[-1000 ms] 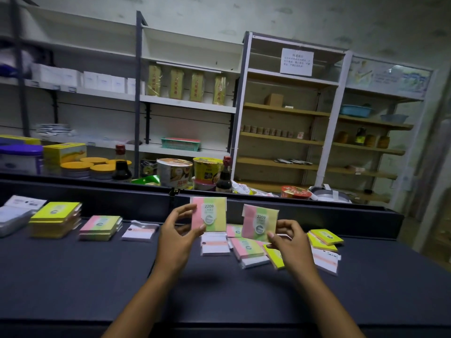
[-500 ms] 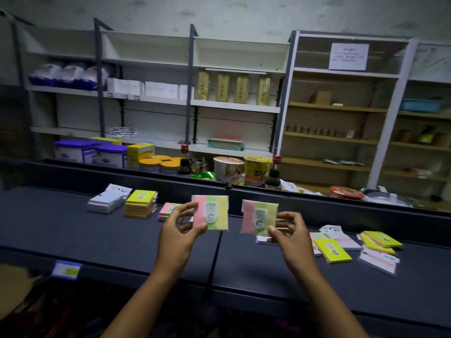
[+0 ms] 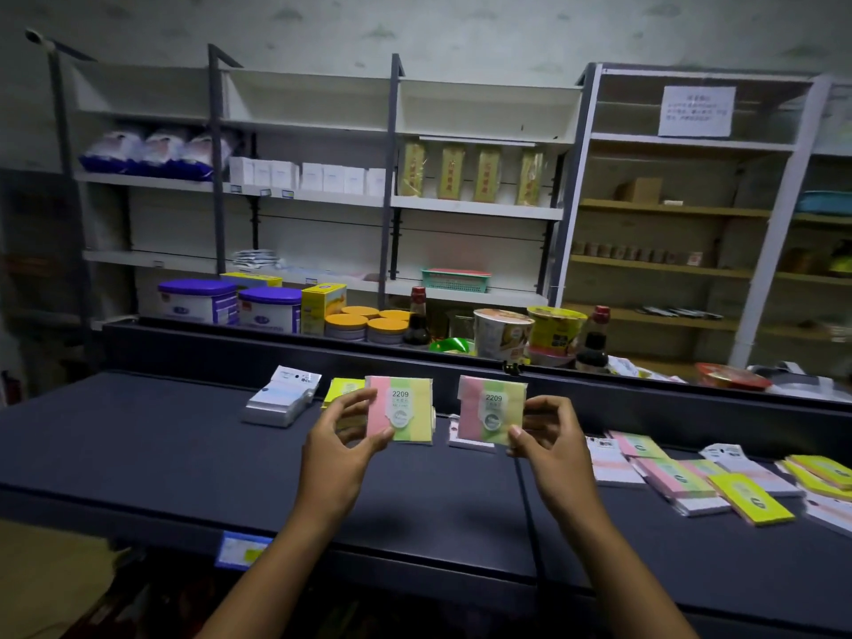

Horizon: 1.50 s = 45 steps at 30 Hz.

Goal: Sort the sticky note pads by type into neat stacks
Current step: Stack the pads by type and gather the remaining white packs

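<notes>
So I've got a pad in each hand right now, both held up facing the camera above the dark counter [image 3: 138, 454]. My left hand [image 3: 339, 447] is pinching a striped pad [image 3: 405, 410], pink-green-yellow with "2209" printed on the label, thumb on the front lower edge and fingers curled behind its left side. My right hand [image 3: 551, 438] is gripping a second striped pad [image 3: 488, 410] of the same kind, same "2209" label, held by its right edge with the thumb at the lower corner. The two pads sit side by side with a gap between them, both roughly upright, the right one tilted a bit. Behind the left pad there's a yellow stack [image 3: 343, 389] on the counter, mostly hidden by my fingers, and just left of that a white stack [image 3: 281, 398] in clear wrap. Under the right pad a white and pink pad [image 3: 470, 442] lies flat. Off to the right is the unsorted pile [image 3: 682, 477]: pink-green pads, white ones and a few bright yellow ones, overlapping at odd angles. A blue price tag [image 3: 242, 548] sticks to the counter's front edge. Past the counter's back rim there are tubs with purple lids [image 3: 269, 306], jars with orange lids [image 3: 369, 322], sauce bottles and cup noodles [image 3: 502, 332], then shelving along the wall.
</notes>
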Motion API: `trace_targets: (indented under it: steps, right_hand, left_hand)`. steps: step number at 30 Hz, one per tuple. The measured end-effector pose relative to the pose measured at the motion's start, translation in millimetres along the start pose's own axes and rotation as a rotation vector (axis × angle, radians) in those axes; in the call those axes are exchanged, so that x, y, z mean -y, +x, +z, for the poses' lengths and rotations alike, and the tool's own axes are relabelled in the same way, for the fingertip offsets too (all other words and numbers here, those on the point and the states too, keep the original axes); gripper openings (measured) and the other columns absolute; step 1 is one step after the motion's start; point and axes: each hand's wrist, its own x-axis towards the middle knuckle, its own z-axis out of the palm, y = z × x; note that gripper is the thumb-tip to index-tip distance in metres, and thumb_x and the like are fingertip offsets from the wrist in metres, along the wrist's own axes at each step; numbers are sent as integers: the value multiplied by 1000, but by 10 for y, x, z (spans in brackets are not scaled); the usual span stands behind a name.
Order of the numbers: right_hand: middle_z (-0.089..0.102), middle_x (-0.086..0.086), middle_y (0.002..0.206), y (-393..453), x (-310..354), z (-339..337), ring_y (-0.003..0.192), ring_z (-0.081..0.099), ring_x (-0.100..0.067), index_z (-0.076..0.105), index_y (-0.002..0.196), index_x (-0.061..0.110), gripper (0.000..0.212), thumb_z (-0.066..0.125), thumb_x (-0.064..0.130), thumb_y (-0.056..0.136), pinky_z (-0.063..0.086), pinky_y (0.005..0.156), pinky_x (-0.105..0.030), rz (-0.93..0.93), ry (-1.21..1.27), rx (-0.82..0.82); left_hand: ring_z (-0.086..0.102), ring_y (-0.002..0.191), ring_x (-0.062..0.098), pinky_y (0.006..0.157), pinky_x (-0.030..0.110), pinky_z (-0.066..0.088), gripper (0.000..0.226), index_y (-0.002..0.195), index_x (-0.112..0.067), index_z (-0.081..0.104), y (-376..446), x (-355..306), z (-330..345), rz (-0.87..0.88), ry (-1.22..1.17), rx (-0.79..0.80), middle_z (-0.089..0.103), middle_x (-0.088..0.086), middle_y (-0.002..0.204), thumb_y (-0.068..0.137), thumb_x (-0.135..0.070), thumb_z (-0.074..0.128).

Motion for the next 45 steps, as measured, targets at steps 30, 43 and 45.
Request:
trace_targets:
  steps: [30, 43, 45]
  right_hand:
    - [72, 1, 93, 1450, -910, 643, 91, 70, -13, 67, 92, 16, 20, 61, -3, 93, 58, 68, -26, -36, 64, 6]
    - [73, 4, 94, 1482, -1082, 690, 92, 71, -11, 70, 93, 28, 26, 62, 3, 93, 58, 67, -26, -19, 43, 44]
    - [73, 4, 95, 1469, -1088, 683, 92, 71, -12, 70, 93, 28, 25, 62, 4, 94, 58, 68, -26, 0, 51, 42]
  left_hand:
    - [64, 90, 10, 75, 12, 49, 48, 123, -18, 64, 1271, 1239, 622, -110, 484, 69, 66, 0, 113, 78, -12, 80]
    - [31, 126, 18, 99, 26, 38, 33, 127, -19, 53, 1113, 1241, 711, 38, 1031, 201, 37, 4, 130, 104, -35, 34]
    - [32, 124, 17, 99, 26, 40, 33, 124, -18, 54, 1109, 1213, 695, 62, 1063, 236, 36, 2, 128, 104, -35, 34]
